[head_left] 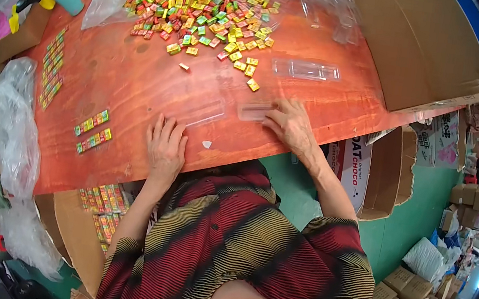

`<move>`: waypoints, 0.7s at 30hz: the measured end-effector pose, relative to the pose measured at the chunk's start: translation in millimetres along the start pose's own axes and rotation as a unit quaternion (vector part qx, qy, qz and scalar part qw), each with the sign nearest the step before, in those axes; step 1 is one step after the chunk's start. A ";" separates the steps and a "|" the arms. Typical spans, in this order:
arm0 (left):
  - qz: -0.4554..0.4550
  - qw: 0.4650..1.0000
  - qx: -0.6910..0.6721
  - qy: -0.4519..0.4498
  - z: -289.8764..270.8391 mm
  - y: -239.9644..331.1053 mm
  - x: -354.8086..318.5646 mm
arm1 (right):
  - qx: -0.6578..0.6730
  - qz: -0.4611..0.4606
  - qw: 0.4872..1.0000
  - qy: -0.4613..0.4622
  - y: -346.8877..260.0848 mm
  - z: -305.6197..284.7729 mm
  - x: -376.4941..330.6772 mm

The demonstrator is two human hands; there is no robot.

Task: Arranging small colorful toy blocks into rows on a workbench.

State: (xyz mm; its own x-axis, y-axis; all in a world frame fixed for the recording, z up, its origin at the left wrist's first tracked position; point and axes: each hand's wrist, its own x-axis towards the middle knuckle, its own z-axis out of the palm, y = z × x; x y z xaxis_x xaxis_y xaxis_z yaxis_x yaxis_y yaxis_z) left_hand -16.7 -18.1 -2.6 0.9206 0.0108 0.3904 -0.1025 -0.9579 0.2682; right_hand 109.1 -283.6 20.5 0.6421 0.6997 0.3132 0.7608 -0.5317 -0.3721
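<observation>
My left hand [166, 147] lies on the red-brown table near its front edge, fingers stretched out and holding nothing. Just beyond its fingertips is a clear plastic tray [207, 112], hard to make out against the wood. My right hand [292, 123] has its thumb and fingers closed around the right end of another clear, narrow plastic tray [250, 111], which lies low over the table. A third clear tray [305, 70] rests farther back. Small wrapped candies [204, 6] in yellow, red and green form a big pile at the far side, several of them strayed forward.
Two short rows of candies [94, 140] lie at the left, with a larger block of rows [53, 67] behind. A big cardboard box [422, 46] stands at the back right. Clear plastic bags [13, 120] hang at the left edge. An open carton [68, 230] with packed candies sits below.
</observation>
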 end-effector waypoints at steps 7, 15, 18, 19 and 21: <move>-0.029 0.999 0.023 0.034 -7.9 -14.8 0.2 | 0.008 0.009 0.999 -0.043 -18.5 8.1 0.5; -0.030 0.999 0.003 0.045 -6.9 -27.6 5.3 | 0.135 0.035 0.970 -0.197 4.9 -2.7 29.7; -0.025 0.998 -0.009 0.052 -6.7 -28.2 5.0 | 0.140 0.063 0.959 -0.238 4.6 -5.7 36.2; -0.028 0.998 -0.011 0.052 -6.6 -27.9 4.9 | 0.145 0.087 0.949 -0.267 3.5 -6.7 38.3; -0.028 0.998 -0.011 0.053 -5.9 -29.0 5.3 | 0.121 0.043 0.960 -0.248 -5.6 -7.0 38.0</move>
State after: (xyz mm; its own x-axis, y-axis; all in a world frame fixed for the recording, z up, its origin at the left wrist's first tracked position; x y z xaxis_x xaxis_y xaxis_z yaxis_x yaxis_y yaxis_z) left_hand -11.1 11.5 -3.1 0.8807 0.0961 0.4639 -0.0609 -0.9481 0.3120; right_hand 129.9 -257.4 40.6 0.5318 0.8315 -0.1604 0.6242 -0.5129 -0.5893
